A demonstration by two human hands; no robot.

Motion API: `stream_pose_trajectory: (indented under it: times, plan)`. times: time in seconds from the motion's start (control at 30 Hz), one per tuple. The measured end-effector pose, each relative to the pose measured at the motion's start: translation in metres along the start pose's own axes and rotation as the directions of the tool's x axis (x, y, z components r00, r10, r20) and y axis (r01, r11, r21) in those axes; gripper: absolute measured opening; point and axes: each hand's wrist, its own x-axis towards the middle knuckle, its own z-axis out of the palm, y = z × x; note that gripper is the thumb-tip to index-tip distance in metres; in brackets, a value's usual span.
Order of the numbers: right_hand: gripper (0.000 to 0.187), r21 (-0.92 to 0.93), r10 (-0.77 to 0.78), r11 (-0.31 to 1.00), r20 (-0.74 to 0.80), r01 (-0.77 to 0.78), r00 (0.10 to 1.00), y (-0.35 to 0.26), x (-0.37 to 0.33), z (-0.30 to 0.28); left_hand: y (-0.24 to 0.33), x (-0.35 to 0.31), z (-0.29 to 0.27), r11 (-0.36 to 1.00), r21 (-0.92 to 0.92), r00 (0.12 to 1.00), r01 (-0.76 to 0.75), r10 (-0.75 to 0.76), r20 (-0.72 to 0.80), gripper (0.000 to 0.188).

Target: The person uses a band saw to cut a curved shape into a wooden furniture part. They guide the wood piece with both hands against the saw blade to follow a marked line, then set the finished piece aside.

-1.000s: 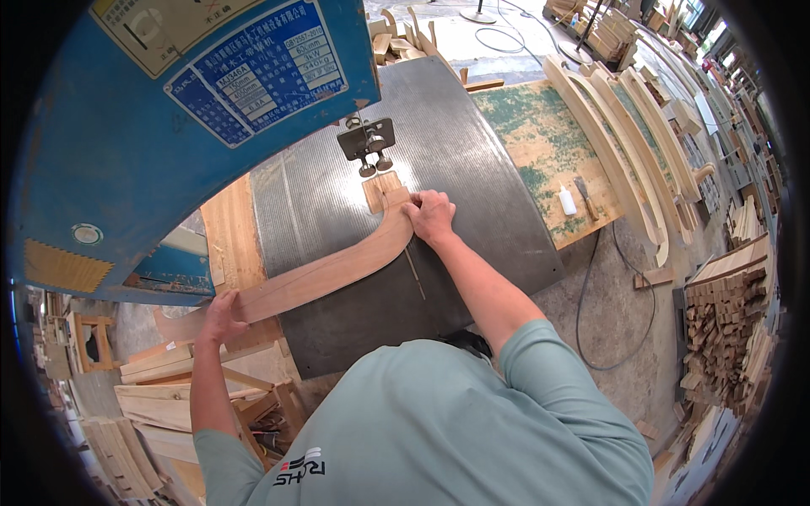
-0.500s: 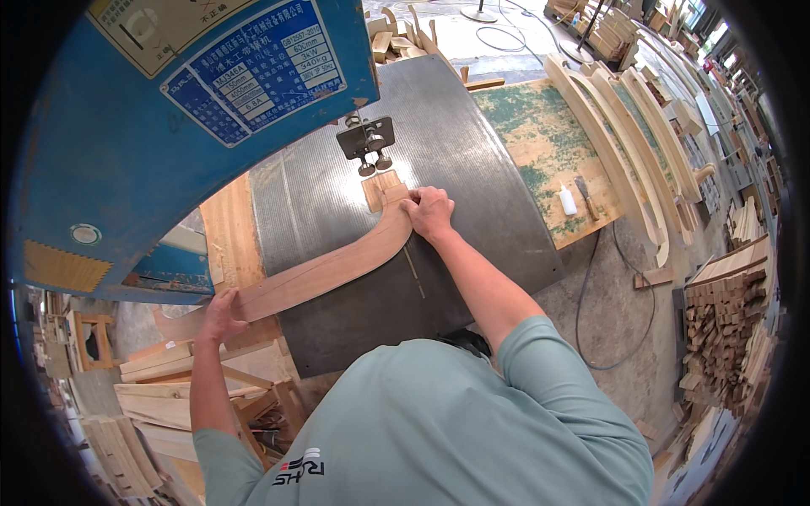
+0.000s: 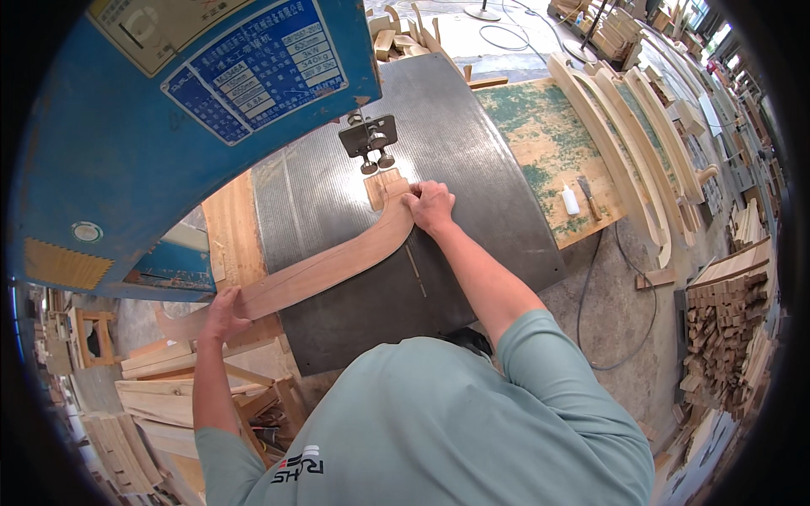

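A long, curved wooden board (image 3: 329, 263) with a pencil line lies across the dark metal table (image 3: 485, 169) of a blue bandsaw (image 3: 110, 194). Its narrow end sits just below the black blade guide (image 3: 369, 139). A paler rectangle of wood (image 3: 377, 196) shows there; whether it is a separate piece I cannot tell. My right hand (image 3: 432, 207) grips the board near that end, thumb on top and fingers at its far edge. My left hand (image 3: 224, 315) clasps the wide end, beyond the table's left edge. The blade itself is hard to make out.
Right of the saw, a green-stained wooden board (image 3: 544, 152) carries a white bottle (image 3: 569, 200), a scraper-like tool (image 3: 589, 198) and long curved wooden parts (image 3: 620, 143). Stacked wood blocks (image 3: 726, 329) stand far right. Planks (image 3: 160, 401) lie at lower left. A cable (image 3: 582, 295) loops on the floor.
The board's narrow end and my right hand have edged very slightly forward, toward the blade guide. Both hands keep their grip.
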Motion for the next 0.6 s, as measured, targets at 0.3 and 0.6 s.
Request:
stream_pose_trajectory:
  times: [0.3,0.6]
  plan:
    - [0.028,0.002,-0.027,1.0,-0.006,0.027,1.0,0.003,0.009,0.003,0.014,-0.014,0.006,0.999,-0.028,1.0,0.026,-0.026,0.005,0.09]
    - [0.029,0.0,-0.017,1.0,0.04,0.017,0.999,0.002,0.019,0.004,0.044,-0.032,0.002,0.995,-0.041,0.996,0.091,-0.091,0.008,0.087]
